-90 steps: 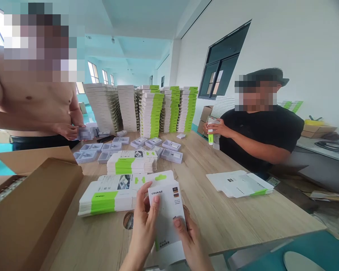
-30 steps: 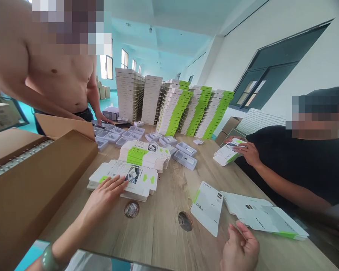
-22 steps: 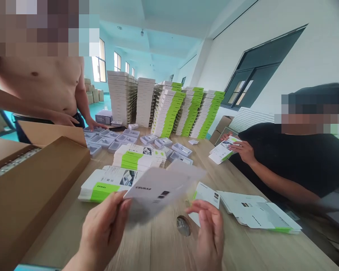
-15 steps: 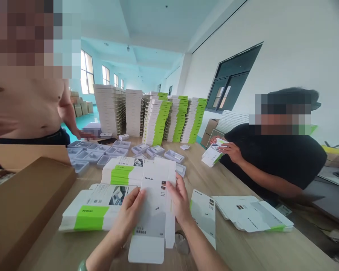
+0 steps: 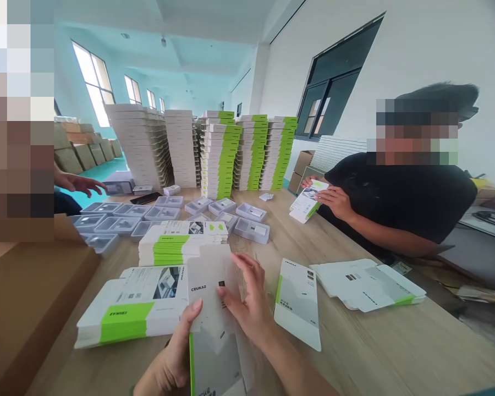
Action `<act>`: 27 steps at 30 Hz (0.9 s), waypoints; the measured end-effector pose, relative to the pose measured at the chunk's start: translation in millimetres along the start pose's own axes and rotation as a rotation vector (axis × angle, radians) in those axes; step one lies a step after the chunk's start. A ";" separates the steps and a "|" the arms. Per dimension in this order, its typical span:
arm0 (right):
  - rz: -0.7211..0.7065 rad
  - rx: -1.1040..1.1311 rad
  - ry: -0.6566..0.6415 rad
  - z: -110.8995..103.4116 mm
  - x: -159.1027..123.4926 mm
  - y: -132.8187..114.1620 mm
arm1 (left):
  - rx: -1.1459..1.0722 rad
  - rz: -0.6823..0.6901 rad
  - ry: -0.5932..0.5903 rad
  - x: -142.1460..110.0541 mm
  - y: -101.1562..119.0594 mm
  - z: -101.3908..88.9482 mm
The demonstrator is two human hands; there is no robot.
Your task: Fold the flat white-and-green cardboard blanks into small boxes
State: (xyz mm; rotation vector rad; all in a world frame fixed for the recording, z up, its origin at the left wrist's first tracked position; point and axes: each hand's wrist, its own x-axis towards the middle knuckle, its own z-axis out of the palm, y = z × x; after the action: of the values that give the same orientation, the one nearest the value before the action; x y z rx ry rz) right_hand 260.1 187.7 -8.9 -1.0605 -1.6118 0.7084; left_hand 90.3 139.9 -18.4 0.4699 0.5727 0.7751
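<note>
A white, grey and green carton [image 5: 213, 352] marked CEUKAZ is held upright between my hands, close to me. My left hand [image 5: 176, 347] grips its left edge, the thumb lying on the face. On the other side my right hand [image 5: 249, 300] has its thumb pressed on the printed front and its fingers at the right edge. To the left is a stack of flat cartons [image 5: 127, 313], with a second stack [image 5: 169, 250] behind it. One flat carton [image 5: 297, 302] lies just right of my right hand, beside more flattened cartons [image 5: 367, 283].
Clear plastic trays [image 5: 251, 230] with small items spread across the wooden table [image 5: 355, 352]. Tall stacks of cartons [image 5: 220, 159] rise behind them. A brown cardboard box [image 5: 45, 308] borders the left. A co-worker in black [image 5: 396, 203] holds a carton [image 5: 307, 203]; another person's hand [image 5: 80, 182] reaches in.
The carton in my hands has come lower and nearer to me, and my right thumb has shifted over its face. The view has turned slightly; the person at left is mostly out of frame.
</note>
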 end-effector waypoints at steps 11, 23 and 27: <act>0.369 0.335 -0.331 -38.4 21.8 -9.7 | 0.195 -0.103 -0.192 -2.2 4.0 23.4; 0.337 0.714 -0.151 -28.7 18.0 -11.0 | 0.155 -0.005 -0.086 5.5 -7.3 -7.2; 0.326 0.693 -0.072 -20.7 13.8 -12.5 | 0.083 0.064 0.077 7.4 -2.0 -1.3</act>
State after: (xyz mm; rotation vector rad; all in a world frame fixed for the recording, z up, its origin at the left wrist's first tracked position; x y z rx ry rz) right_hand 275.2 193.4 13.7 -0.7811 -1.1107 1.4109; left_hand 94.8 144.4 -22.8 0.5390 0.6658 0.8351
